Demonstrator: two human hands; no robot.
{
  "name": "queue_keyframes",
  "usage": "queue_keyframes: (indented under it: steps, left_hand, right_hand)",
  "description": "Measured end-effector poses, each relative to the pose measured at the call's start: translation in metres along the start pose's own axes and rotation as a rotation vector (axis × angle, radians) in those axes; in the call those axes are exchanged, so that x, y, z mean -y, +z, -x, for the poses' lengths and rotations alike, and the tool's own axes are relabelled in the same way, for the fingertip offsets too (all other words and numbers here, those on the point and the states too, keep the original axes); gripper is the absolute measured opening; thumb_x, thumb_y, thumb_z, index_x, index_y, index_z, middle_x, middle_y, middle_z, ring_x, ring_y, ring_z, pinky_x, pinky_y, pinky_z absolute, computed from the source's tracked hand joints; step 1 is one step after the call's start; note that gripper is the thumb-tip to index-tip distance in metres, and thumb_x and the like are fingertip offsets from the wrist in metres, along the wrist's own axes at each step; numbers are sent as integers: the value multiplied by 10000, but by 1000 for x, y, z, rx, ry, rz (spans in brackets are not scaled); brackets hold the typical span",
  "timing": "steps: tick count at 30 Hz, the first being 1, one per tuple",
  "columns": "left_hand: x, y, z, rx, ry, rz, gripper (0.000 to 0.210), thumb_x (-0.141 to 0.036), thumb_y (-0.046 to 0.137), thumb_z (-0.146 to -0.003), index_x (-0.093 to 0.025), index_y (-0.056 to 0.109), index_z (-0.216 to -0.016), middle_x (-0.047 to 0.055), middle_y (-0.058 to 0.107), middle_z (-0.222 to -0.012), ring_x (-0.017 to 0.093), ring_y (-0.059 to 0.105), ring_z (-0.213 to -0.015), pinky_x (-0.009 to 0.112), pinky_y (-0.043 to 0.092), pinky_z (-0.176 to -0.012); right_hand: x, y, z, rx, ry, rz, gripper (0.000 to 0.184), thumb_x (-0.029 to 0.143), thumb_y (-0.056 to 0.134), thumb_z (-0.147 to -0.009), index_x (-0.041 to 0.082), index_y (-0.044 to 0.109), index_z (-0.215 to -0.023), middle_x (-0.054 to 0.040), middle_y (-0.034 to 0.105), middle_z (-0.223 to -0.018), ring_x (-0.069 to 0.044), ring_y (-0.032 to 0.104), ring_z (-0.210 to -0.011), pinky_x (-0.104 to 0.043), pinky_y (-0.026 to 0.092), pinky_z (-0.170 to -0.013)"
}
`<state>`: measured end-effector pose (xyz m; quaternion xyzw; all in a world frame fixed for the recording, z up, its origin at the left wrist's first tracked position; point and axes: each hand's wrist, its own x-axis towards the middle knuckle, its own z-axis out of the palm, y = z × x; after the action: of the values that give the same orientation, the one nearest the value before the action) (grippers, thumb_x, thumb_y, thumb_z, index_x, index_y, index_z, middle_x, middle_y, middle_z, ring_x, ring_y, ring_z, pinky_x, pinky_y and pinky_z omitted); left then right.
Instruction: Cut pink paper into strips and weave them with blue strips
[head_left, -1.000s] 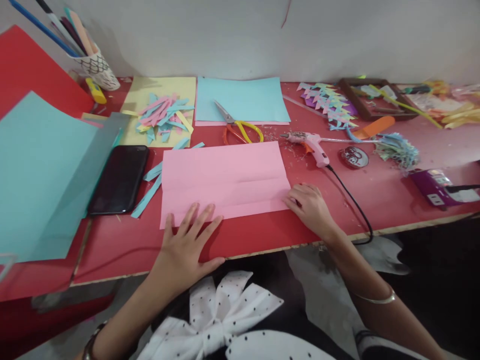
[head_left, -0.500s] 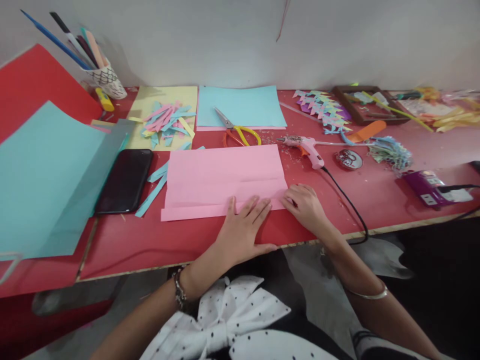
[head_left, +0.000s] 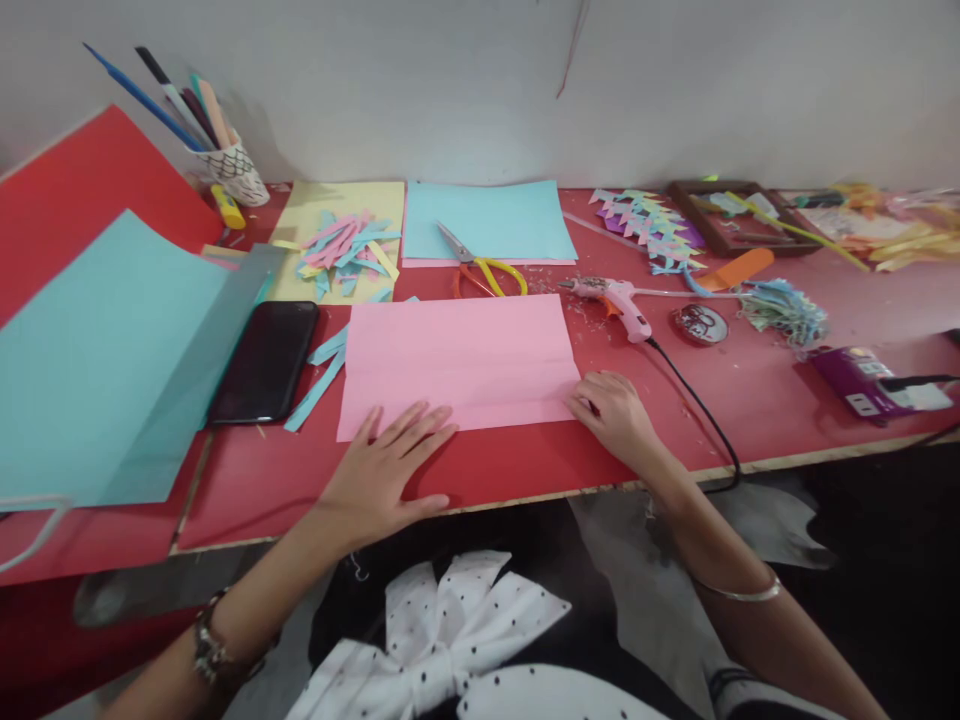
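Red table [head_left: 517, 468] against a pale wall [head_left: 450, 90] — pink paper [head_left: 457, 350] lies near the table's front edge. Left hand [head_left: 379, 475] rests on the paper, fingers spread; right hand [head_left: 619, 420] curls at its right edge — grip unclear.

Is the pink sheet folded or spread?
Mostly spread: the pink sheet lies out flat, creases running across it; its corner under the right hand is hidden.

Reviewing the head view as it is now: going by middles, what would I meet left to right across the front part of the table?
Large light-blue sheet → black smartphone → left hand → pink paper sheet → right hand → small round container → purple extension socket.
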<state>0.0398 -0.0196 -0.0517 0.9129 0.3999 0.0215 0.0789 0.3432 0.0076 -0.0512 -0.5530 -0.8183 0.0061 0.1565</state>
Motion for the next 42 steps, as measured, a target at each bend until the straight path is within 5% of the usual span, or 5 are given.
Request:
queue_keyframes:
  steps: [16, 20, 26, 36, 42]
  left_hand:
    - [46, 3, 68, -134, -117, -140, 666, -600, 212, -830, -203, 286, -1359, 57, 465, -1322, 242, 405, -1218, 422, 278, -991]
    - [42, -8, 55, -162, -118, -143, 618, -586, 206, -838, -186, 473, -1226, 86, 561, -1220, 239, 490, -1124, 428, 283, -989]
    - [23, -31, 8, -127, -111, -160, 469, -543, 451, -784, -179, 586, -1047, 98, 622, -1047, 244, 565, -947, 367, 428, -830]
    - [16, -30, -26, -60, 22, -101, 283, -248, 364, -894, -181, 632, -956, 46, 680, -842, 192, 618, -813, 293, 420, -666]
    - [20, -24, -38, -86, 98, 119, 222, -211, 428, -864, -152, 618, -767, 30, 677, -750, 150, 614, -697, 238, 406, -612]
  right_hand:
    - [18, -6, 3, -36, 105, 125, 178, 201, 407, -809, 188, 510, -665, -43, 544, -660, -182, 486, -666, -352, 363, -743]
    - [59, -4, -2, -106, 99, 160, 212, 169, 442, -799, 194, 561, -973, -93, 594, -994, -230, 513, -918, -512, 217, -951]
    - [109, 11, -30, 193, -274, 1, 182, 170, 457, -841, 195, 597, -956, -76, 605, -1005, -185, 527, -920, -305, 388, -785]
    - [99, 8, -40, 24, -324, 118, 220, 127, 400, -840, 164, 597, -749, -14, 639, -699, -135, 545, -681, -354, 245, -940]
    - [110, 17, -50, 87, -432, 71, 215, 154, 412, -806, 142, 614, -734, -51, 641, -663, -154, 554, -646, -291, 345, -695]
